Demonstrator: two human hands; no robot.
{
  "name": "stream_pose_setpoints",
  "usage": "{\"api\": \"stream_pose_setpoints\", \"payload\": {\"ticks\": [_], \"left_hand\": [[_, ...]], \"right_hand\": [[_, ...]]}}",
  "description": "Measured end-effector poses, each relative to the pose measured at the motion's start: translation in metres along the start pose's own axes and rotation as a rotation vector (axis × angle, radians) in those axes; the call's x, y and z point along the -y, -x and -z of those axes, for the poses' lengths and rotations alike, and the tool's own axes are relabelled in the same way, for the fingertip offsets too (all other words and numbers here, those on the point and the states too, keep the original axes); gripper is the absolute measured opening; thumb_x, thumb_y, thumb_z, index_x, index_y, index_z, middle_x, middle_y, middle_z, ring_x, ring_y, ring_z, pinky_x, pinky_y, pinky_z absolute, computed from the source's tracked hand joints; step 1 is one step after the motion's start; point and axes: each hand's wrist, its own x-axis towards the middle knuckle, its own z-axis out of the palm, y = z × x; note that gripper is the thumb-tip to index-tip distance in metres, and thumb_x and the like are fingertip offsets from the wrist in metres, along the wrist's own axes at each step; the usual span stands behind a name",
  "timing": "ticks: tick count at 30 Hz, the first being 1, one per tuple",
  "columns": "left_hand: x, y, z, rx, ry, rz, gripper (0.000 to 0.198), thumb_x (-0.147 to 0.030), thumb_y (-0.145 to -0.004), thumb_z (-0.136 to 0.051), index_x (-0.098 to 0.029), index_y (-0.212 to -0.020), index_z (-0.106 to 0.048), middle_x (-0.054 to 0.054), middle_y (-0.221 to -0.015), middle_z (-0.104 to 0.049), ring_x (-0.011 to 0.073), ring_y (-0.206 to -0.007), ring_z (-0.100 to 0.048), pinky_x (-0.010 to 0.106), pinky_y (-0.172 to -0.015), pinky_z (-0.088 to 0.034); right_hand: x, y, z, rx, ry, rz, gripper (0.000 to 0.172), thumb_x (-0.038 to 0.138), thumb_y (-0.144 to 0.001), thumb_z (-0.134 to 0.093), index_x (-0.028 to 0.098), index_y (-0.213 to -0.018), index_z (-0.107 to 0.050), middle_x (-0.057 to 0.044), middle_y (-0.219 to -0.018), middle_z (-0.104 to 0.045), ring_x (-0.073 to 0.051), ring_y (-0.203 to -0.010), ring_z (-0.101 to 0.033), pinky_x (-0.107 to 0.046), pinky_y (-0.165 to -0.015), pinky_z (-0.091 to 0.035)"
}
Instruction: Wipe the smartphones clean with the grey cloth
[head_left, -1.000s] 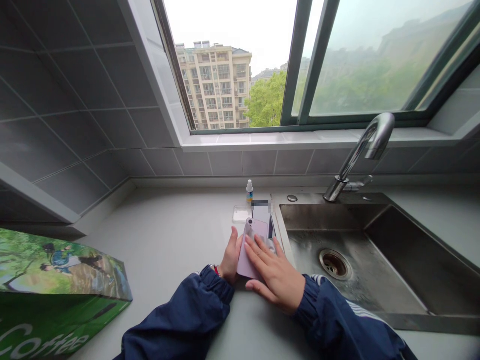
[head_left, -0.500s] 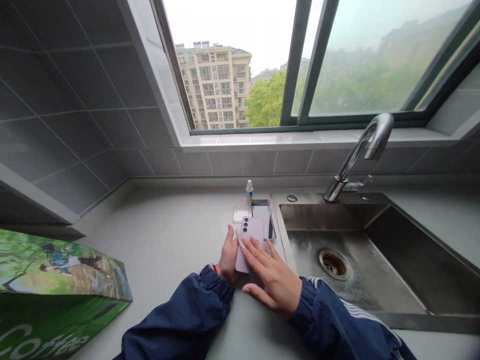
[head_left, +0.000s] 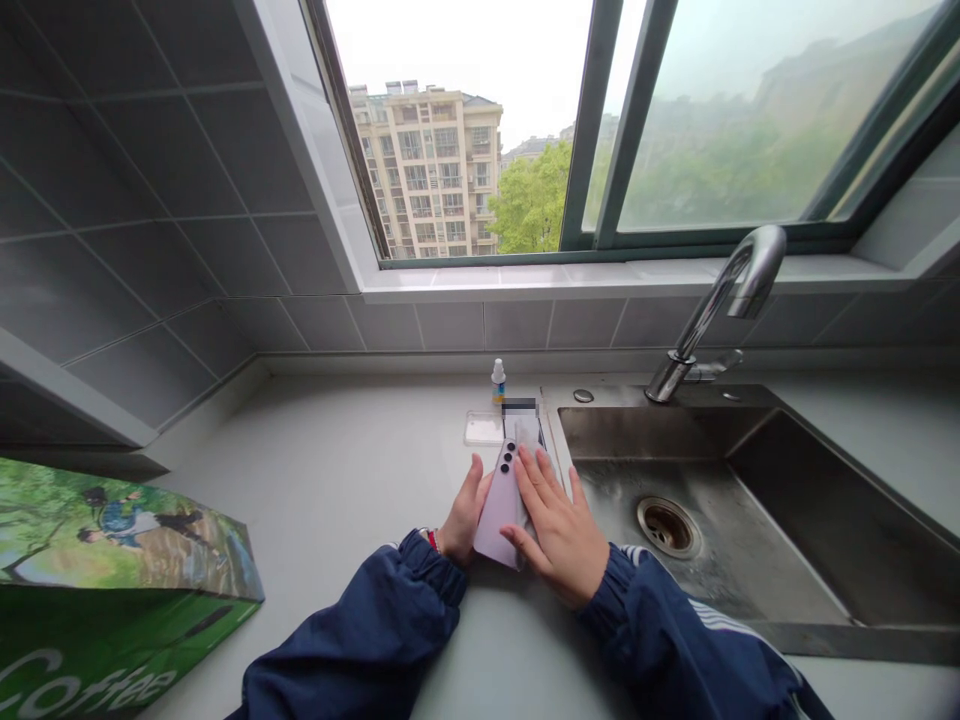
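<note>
My left hand (head_left: 466,508) grips a pale lilac smartphone (head_left: 496,515) by its left side, back facing up, with three dark camera lenses near its top. Against the phone's right side, my right hand (head_left: 555,520) holds a thin whitish wipe (head_left: 526,436), fingers stretched over it; most of the wipe is hidden under them. Just beyond the phone lies a flat light-coloured packet or box with a dark band (head_left: 519,405), partly covered. A clear phone case (head_left: 483,428) rests to its left. Behind these stands a small white-capped bottle (head_left: 499,382).
On the right, a steel sink (head_left: 817,640) is set into the light counter (head_left: 360,450), with a chrome faucet (head_left: 701,320) at its back. A green printed coffee box or bag (head_left: 127,640) stands at the left. A window is beyond the counter.
The phone has turned clockwise, its top now leaning right. My right hand has shifted from across the phone's back to its right edge with the wipe.
</note>
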Motion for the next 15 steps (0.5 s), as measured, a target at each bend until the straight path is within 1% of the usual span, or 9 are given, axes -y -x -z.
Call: {"api": "stream_pose_setpoints", "payload": {"ticks": [2, 4, 7, 10, 12, 15], "left_hand": [[0.0003, -0.0001, 0.0002, 0.015, -0.004, 0.004, 0.078, -0.066, -0.093, -0.038, -0.009, -0.146, -0.046, 0.020, -0.138, -0.058, 0.0326, -0.133, -0.051, 0.044, -0.116, -0.031], [0.0006, -0.0002, 0.0013, 0.010, -0.012, 0.004, 0.078, -0.066, -0.093, -0.038, -0.009, -0.146, -0.046, 0.020, -0.137, -0.059, 0.0325, -0.132, -0.051, 0.043, -0.116, -0.031], [0.0008, -0.0001, 0.0028, -0.003, 0.001, 0.001, 0.078, -0.066, -0.093, -0.040, -0.010, -0.148, -0.044, 0.019, -0.139, -0.058, 0.0324, -0.133, -0.051, 0.042, -0.116, -0.032], [0.0005, -0.0001, 0.0026, -0.003, 0.021, 0.008, 0.080, -0.068, -0.092, -0.040, -0.010, -0.148, -0.043, 0.020, -0.140, -0.056, 0.0322, -0.134, -0.049, 0.041, -0.116, -0.031], [0.0005, -0.0001, 0.0017, -0.003, 0.008, 0.001, 0.080, -0.067, -0.093, -0.039, -0.009, -0.148, -0.044, 0.020, -0.140, -0.056, 0.0322, -0.135, -0.048, 0.042, -0.116, -0.031], [0.0013, -0.0001, 0.0007, -0.013, -0.033, -0.014, 0.077, -0.065, -0.094, -0.039, -0.009, -0.146, -0.046, 0.019, -0.139, -0.058, 0.0321, -0.135, -0.049, 0.041, -0.116, -0.031]], "right_hand": [[-0.0017, 0.0000, -0.0010, -0.029, 0.006, -0.030, 0.081, 0.051, -0.101, -0.037, 0.020, -0.157, 0.012, -0.012, -0.164, -0.010, -0.035, -0.152, -0.013, -0.071, -0.110, -0.026], [-0.0019, 0.0002, -0.0007, -0.029, 0.012, -0.032, 0.082, 0.052, -0.101, -0.037, 0.019, -0.156, 0.014, -0.012, -0.164, -0.009, -0.035, -0.152, -0.011, -0.071, -0.111, -0.026], [0.0002, 0.0009, 0.0008, 0.015, 0.015, 0.047, 0.086, 0.055, -0.099, -0.040, 0.016, -0.157, 0.011, -0.013, -0.164, -0.007, -0.037, -0.152, -0.009, -0.071, -0.111, -0.025], [0.0023, 0.0012, 0.0021, 0.057, 0.010, 0.129, 0.088, 0.057, -0.097, -0.042, 0.016, -0.157, 0.007, -0.012, -0.164, -0.008, -0.037, -0.152, -0.010, -0.071, -0.112, -0.022], [0.0026, 0.0009, 0.0021, 0.056, 0.013, 0.108, 0.086, 0.056, -0.098, -0.041, 0.016, -0.158, 0.006, -0.012, -0.164, -0.008, -0.036, -0.152, -0.011, -0.071, -0.112, -0.022], [0.0017, 0.0002, 0.0012, 0.033, 0.017, 0.031, 0.082, 0.053, -0.100, -0.039, 0.017, -0.157, 0.008, -0.011, -0.164, -0.007, -0.036, -0.152, -0.010, -0.071, -0.111, -0.024]]}}
